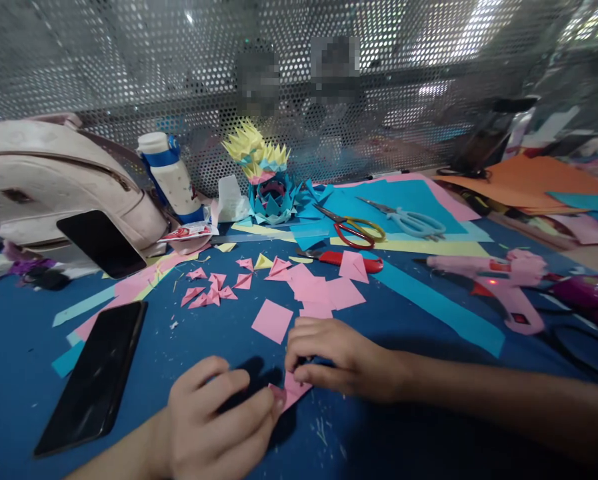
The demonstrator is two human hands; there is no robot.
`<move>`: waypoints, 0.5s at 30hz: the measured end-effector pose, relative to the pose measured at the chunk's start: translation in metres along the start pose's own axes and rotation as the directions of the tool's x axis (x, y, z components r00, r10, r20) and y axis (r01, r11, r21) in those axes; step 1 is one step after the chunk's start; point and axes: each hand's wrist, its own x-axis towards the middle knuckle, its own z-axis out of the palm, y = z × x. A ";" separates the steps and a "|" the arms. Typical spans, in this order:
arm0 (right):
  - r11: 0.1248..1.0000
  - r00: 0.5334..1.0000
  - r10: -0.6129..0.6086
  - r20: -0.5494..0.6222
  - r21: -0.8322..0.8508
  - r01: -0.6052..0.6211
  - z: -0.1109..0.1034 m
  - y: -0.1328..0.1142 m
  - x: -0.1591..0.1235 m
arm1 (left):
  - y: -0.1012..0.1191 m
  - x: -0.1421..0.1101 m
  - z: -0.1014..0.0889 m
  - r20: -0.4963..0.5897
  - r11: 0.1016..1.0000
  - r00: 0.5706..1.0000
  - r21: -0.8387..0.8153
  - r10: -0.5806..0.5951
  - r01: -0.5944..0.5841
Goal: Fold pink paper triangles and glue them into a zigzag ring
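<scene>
Both my hands meet on a small pink paper piece [293,391] lying on the blue table cover [189,373] near the front edge. My left hand [219,420] pinches its left corner with curled fingers. My right hand [336,360] presses down on its upper right side, fingers bent together. Just beyond lie loose pink paper squares [319,293] and several small folded pink pieces [211,290].
A black phone [96,377] lies at the left, a white bag [53,183] behind it. At the back stand a white bottle [171,177] and a yellow-and-blue paper model [266,177]. Scissors [359,230], a red knife [343,260] and a pink glue gun [499,280] lie to the right.
</scene>
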 end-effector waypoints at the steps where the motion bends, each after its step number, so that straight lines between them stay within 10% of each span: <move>1: 0.999 1.000 0.010 0.003 0.038 -0.011 0.000 0.000 0.001 | 0.000 -0.002 0.000 0.004 1.000 1.000 0.015 0.021 -0.021; 7: 0.920 0.965 0.259 -0.029 0.310 -0.238 0.003 -0.003 0.001 | 0.000 0.000 0.004 0.007 0.979 0.983 -0.087 -0.185 0.185; 11: 0.919 0.938 0.315 -0.147 0.296 -0.262 0.006 0.000 -0.001 | 0.000 0.011 0.008 0.140 0.653 0.758 -0.424 -0.637 0.628; 15: 0.925 0.915 0.337 -0.224 0.262 -0.276 0.008 0.006 -0.002 | 0.000 0.017 0.019 0.343 0.333 0.587 -0.572 -0.734 0.750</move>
